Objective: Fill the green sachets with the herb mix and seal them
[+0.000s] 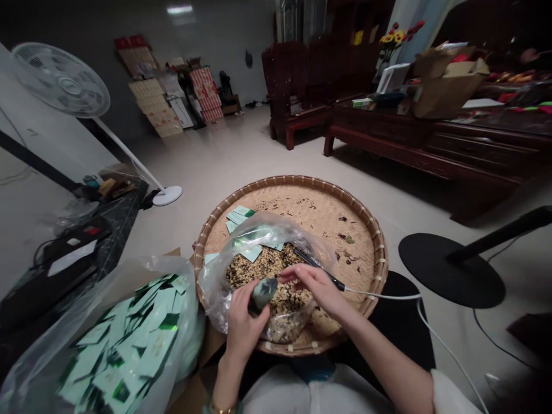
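Note:
My left hand is closed around a small pale-green packet, its mouth facing up and dark inside. My right hand hovers just right of the packet, fingers loosely bent and apart, with nothing visible in them. Beneath both hands, a clear plastic bag is spread open, full of a tan and dark dried mix. Several flat green packets lie on the bag's far side. A slim black device with a white cable rests across the bag, partly behind my right hand.
The bag sits in a round woven bamboo tray with dried scraps at its right. At left stands a large plastic bag of green packets. A black round stand base is at right, a white fan at far left.

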Demonstrator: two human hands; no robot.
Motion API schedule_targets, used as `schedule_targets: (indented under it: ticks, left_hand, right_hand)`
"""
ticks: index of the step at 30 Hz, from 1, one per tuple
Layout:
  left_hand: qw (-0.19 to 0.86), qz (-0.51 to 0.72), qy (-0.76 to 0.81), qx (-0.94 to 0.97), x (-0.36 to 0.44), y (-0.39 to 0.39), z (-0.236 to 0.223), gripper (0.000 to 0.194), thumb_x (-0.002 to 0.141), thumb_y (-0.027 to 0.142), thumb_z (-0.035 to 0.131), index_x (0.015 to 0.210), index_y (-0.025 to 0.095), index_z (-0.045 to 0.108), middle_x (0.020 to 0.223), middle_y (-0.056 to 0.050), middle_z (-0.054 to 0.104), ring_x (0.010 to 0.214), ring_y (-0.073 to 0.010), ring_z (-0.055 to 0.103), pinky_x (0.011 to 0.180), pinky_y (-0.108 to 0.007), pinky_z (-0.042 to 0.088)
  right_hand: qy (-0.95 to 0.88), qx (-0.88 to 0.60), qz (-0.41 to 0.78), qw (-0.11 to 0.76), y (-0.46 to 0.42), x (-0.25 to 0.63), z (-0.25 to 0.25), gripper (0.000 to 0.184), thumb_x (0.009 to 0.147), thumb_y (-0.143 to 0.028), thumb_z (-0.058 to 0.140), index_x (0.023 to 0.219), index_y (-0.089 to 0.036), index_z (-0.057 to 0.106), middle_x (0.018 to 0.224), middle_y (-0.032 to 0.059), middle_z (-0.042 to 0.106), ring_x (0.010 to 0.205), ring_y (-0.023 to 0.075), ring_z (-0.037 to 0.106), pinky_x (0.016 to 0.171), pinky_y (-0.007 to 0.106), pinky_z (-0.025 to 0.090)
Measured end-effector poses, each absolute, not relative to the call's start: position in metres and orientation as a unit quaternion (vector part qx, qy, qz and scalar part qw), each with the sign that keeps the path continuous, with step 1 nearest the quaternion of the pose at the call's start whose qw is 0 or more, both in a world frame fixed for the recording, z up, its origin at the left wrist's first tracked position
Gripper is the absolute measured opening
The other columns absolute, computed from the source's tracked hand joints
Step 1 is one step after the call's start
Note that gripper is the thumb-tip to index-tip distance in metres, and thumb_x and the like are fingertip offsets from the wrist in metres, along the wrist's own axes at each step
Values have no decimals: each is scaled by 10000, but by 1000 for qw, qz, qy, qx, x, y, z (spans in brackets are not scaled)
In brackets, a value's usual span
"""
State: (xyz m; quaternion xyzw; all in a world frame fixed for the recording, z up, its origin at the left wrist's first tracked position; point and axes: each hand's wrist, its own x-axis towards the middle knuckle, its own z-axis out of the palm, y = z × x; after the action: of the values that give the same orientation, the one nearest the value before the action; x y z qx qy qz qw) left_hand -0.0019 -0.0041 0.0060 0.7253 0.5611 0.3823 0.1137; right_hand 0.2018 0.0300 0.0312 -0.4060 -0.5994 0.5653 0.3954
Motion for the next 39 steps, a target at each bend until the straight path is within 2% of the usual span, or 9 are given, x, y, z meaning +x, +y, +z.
schedule_targets:
  ticks: [3,6,8,13,17,23,30,34,39]
  left_hand:
    - [146,432,608,649,-8,-4,-2,415,718,255,641,1124,181,592,1059,-104,667,967,-254,631,858,-417,515]
    - [209,500,632,554,-11,-5,-11,438,685,302,665,1091,154,598,1049,-113,668,929,-240,654,807,-366,544]
    - [254,543,634,489,-13,-7,-14,437,654,323,686,1044,145,603,1021,-113,676,883,-228,668,773,-339,554]
    - [305,599,629,390,-17,-11,-4,351,636,358,710,898,147,606,863,-77,707,774,-202,679,734,-315,552]
    - [303,620,629,359,-18,-15,4,353,630,376,723,869,147,599,858,-72,700,789,-198,666,738,-311,537]
    - [276,650,629,326,-15,-17,7,383,656,381,713,943,156,597,897,-63,687,864,-203,649,800,-320,502]
    - [298,652,626,307,-17,-18,11,370,644,363,725,924,161,593,893,-46,681,842,-185,638,799,-308,489]
    - [302,647,626,313,-12,-16,10,349,626,353,737,870,155,588,836,-33,673,749,-164,637,726,-284,504]
    - [308,628,620,357,-4,-15,15,332,636,352,728,860,148,593,821,-48,681,722,-167,645,688,-277,525]
  right_hand:
    - [-701,-486,433,294,34,214,18,287,895,-293,442,1117,-173,579,1067,112,643,995,230,596,863,352,450]
    - [-777,-521,329,126,33,210,0,435,786,-120,534,1220,-134,511,1120,156,592,1030,250,570,903,348,414]
    - [-790,-526,307,76,35,200,-7,493,740,-43,519,1225,-129,499,1121,154,569,1007,231,572,871,315,421]
    - [-824,-441,324,145,51,168,-6,420,722,12,484,1091,-153,599,1036,96,615,978,196,570,882,288,420]
    - [-842,-400,303,198,67,141,1,436,780,-58,499,1203,-142,560,1124,121,603,1068,223,536,942,337,410]
    - [-906,-322,258,91,80,99,5,585,814,-411,559,1349,-203,443,1421,133,388,1261,371,350,982,504,363]
    - [-953,-235,182,55,78,128,18,428,716,-402,696,1077,-182,625,1052,115,594,1010,303,524,862,425,434]
    - [-925,-299,216,86,74,172,21,414,690,-384,726,1042,-194,618,1071,95,568,1013,269,509,864,380,428]
    - [-875,-397,267,70,63,188,6,592,612,-344,781,1134,-168,564,1102,107,549,1001,279,512,844,376,437]
